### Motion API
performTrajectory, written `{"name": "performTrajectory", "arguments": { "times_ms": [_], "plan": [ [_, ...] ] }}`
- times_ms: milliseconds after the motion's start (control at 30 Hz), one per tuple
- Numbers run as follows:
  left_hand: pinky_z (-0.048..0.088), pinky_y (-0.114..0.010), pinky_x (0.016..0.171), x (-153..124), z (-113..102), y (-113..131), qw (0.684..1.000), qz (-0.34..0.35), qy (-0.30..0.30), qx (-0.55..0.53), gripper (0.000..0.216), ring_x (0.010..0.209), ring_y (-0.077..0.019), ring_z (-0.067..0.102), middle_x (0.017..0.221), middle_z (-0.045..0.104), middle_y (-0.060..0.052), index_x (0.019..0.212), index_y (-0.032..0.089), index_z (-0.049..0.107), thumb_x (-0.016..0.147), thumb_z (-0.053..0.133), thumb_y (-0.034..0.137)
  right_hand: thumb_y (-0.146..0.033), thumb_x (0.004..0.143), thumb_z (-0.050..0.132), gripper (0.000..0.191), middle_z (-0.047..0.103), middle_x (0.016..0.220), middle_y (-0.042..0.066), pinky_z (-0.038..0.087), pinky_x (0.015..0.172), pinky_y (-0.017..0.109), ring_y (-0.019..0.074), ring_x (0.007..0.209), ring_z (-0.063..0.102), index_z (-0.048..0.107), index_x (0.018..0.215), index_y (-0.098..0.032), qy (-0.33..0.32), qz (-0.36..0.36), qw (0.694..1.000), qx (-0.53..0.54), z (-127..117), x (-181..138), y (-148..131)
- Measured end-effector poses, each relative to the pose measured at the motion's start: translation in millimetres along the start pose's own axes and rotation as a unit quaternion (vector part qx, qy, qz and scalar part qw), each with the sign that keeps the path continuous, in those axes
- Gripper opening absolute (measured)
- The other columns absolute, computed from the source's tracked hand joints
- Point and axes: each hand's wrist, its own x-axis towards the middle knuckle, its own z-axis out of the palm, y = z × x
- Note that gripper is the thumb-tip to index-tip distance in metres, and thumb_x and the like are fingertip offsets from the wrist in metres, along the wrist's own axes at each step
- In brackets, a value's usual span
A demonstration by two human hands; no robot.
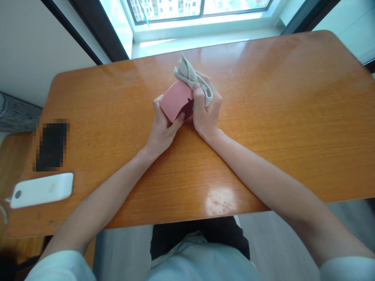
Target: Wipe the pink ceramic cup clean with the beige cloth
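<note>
A small pink box-like object (176,99) with a dark notch in one side is held over the middle of the wooden table. My left hand (164,123) grips it from the left and below, thumb along its near face. In my right hand (208,109) is a bunched light grey cloth (187,72), pinched under the thumb. Part of the cloth lies against the upper right edge of the pink box. The fingers of my right hand are mostly hidden behind the cloth.
The wooden table (278,117) reaches to a window (202,9) at the back. On its left side lie a white power strip-like device (42,190) with a cord and a blurred dark rectangle (52,146). A patterned grey object (19,113) stands beyond the left edge.
</note>
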Motion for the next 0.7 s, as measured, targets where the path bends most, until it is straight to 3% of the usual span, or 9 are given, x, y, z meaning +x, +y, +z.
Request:
{"name": "performTrajectory", "arguments": {
  "times_ms": [200,333,500,633,700],
  "plan": [
    [0.063,-0.053,0.111,-1,-4,-5,0.998,-0.052,0.002,0.035,0.061,0.123,-0.0309,0.073,0.127,0.074,-0.007,0.133,0.027,0.061,0.091,0.094,0.057,-0.041,0.116,0.045,0.045,0.072,0.163,0.006,0.052,0.135,0.059,0.0328,0.163,0.06,0.072,0.152,-0.036,-0.057,-0.1,0.988,-0.102,-11,-1,-7],
    [0.064,-0.051,0.113,2,-8,-3,0.998,-0.049,0.023,0.009,0.066,0.129,-0.0303,0.074,0.134,0.075,-0.006,0.138,0.028,0.06,0.092,0.093,0.061,-0.035,0.112,0.05,0.044,0.075,0.161,0.004,0.049,0.138,0.059,0.0329,0.167,0.056,0.075,0.15,-0.037,-0.087,-0.135,0.974,-0.161,-10,-3,-17],
    [0.063,-0.053,0.117,2,-11,11,0.999,-0.012,0.051,0.004,0.068,0.143,-0.0291,0.07,0.151,0.071,-0.003,0.152,0.031,0.049,0.104,0.075,0.072,-0.039,0.113,0.05,0.047,0.07,0.166,0.006,0.044,0.141,0.061,0.0333,0.169,0.053,0.07,0.156,-0.035,-0.126,-0.167,0.963,-0.171,-8,-5,-20],
    [0.058,-0.06,0.12,2,-13,11,0.997,0.019,0.071,0.034,0.058,0.153,-0.0332,0.064,0.145,0.072,-0.003,0.142,0.028,0.057,0.11,0.059,0.077,-0.045,0.114,0.05,0.05,0.064,0.173,0.008,0.038,0.143,0.064,0.0365,0.175,0.044,0.066,0.16,-0.033,-0.138,-0.201,0.956,-0.164,-6,-6,-21],
    [0.055,-0.062,0.123,2,-14,8,0.996,0.03,0.083,0.027,0.059,0.155,-0.0335,0.062,0.146,0.072,-0.003,0.14,0.028,0.059,0.109,0.06,0.078,-0.048,0.113,0.054,0.052,0.06,0.176,0.008,0.037,0.142,0.069,0.0393,0.179,0.034,0.064,0.162,-0.034,-0.147,-0.207,0.953,-0.166,-4,-8,-23]
  ]
}}
